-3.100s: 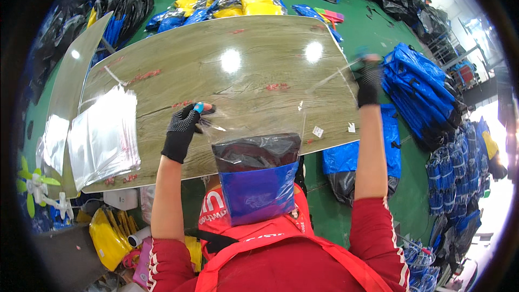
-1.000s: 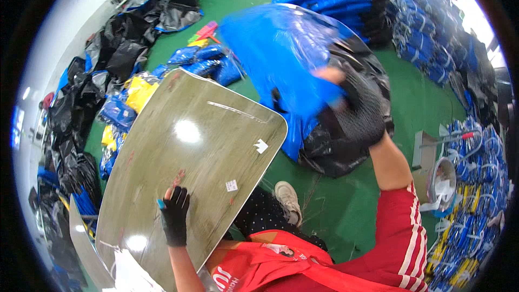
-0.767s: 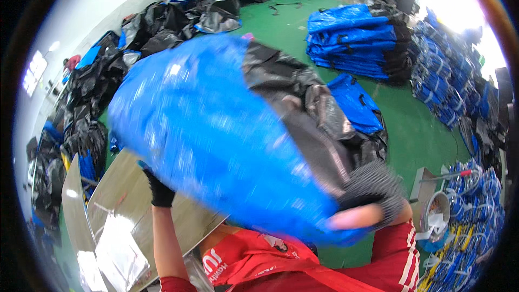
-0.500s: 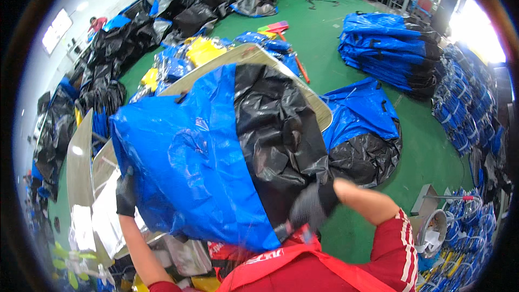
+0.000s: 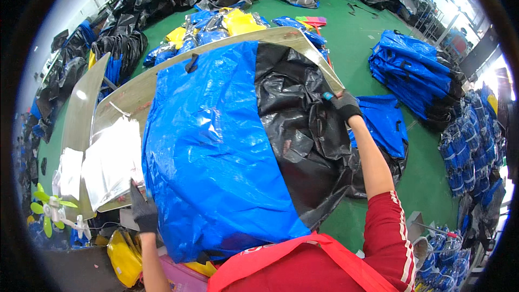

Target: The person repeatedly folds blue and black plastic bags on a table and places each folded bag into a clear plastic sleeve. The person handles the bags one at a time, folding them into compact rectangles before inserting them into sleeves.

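A large bag-like cover of shiny woven plastic, blue (image 5: 211,140) on the left and black (image 5: 292,113) on the right, lies over the table (image 5: 116,100) in front of me. My left hand (image 5: 144,212), in a dark glove, is at the cover's lower left edge with its fingers stretched out. My right hand (image 5: 344,106), also gloved, rests at the upper right edge of the black part. A small blue thing (image 5: 328,96) sticks out from its fingers; its kind is too small to tell.
Clear plastic sheets (image 5: 116,157) lie on the table's left. Another blue-and-black cover (image 5: 381,121) is on the green floor (image 5: 346,27) to the right, near a blue stack (image 5: 413,73). A green-bladed fan (image 5: 48,210) stands lower left. Yellow and blue packs (image 5: 238,21) lie beyond the table.
The cover has been spread flatter and shifted right across the table. My right hand has moved up from its lower edge to the far right edge; my left hand has shifted slightly right and nearer.
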Motion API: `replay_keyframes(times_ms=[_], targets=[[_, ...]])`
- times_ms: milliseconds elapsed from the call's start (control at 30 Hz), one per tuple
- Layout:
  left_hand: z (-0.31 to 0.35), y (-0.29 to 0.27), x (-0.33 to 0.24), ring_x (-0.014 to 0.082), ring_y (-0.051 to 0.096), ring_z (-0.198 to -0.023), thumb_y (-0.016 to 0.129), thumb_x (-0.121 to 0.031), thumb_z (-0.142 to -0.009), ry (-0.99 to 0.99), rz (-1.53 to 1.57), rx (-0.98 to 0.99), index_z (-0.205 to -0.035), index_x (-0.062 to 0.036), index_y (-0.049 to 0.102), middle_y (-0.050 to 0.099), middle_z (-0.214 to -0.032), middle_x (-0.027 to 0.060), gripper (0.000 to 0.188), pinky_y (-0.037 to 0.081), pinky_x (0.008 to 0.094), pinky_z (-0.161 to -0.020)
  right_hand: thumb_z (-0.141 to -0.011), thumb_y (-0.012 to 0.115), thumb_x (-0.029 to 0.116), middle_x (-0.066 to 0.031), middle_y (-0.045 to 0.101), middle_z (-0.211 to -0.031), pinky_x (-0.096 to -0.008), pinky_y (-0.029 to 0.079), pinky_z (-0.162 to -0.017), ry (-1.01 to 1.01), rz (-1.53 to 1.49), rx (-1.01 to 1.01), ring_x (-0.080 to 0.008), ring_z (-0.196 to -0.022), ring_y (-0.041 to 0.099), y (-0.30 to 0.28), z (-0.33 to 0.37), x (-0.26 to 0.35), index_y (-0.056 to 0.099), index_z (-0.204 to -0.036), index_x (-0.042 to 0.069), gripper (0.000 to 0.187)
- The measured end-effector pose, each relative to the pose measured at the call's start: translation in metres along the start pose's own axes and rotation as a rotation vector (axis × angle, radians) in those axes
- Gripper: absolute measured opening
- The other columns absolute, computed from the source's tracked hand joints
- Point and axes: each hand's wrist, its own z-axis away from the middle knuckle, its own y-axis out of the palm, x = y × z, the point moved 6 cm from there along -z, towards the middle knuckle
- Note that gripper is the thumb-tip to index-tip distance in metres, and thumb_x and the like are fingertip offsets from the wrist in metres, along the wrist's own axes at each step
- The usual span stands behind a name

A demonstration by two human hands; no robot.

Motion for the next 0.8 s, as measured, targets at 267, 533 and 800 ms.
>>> replay_keyframes(times_ms=[267,533,800], targets=[[-0.077,0.123,-0.237,0.0355,0.022,-0.143,0.055,-0.058,-0.085,0.941,-0.177,0.214,-0.143,-0.0167,0.041,0.033,-0.151,0.0148,0.073,0.01,0.0563,-0.115,-0.087,0.058,0.04,-0.0239,0.065,-0.103,-0.0483,0.049,-0.08,-0.383,0.031,-0.055,-0.0428,-0.095,0.062,-0.029,-0.003,0.051,0.059,-0.115,0.005,0.045],[-0.083,0.156,-0.226,0.0352,0.028,-0.14,0.057,-0.06,-0.082,0.706,-0.192,0.347,-0.142,-0.0146,0.042,0.033,-0.15,0.0197,0.076,0.012,0.0576,-0.113,-0.09,0.058,0.029,-0.0192,0.061,-0.074,-0.0452,0.048,-0.063,-0.333,0.062,0.064,-0.036,-0.07,0.059,-0.11,-0.023,0.033,0.06,-0.081,0.006,0.024],[-0.03,0.183,-0.35,0.035,0.022,-0.143,0.048,-0.065,-0.084,1.116,0.182,0.208,-0.138,-0.0252,0.049,0.032,-0.151,0.0159,0.067,0.003,0.0655,-0.111,-0.076,0.076,0.023,-0.0197,0.069,-0.099,-0.0387,0.05,-0.086,-0.299,-0.175,0.077,-0.0327,-0.094,0.066,-0.133,0.076,0.077,0.059,-0.12,0.002,0.051]])
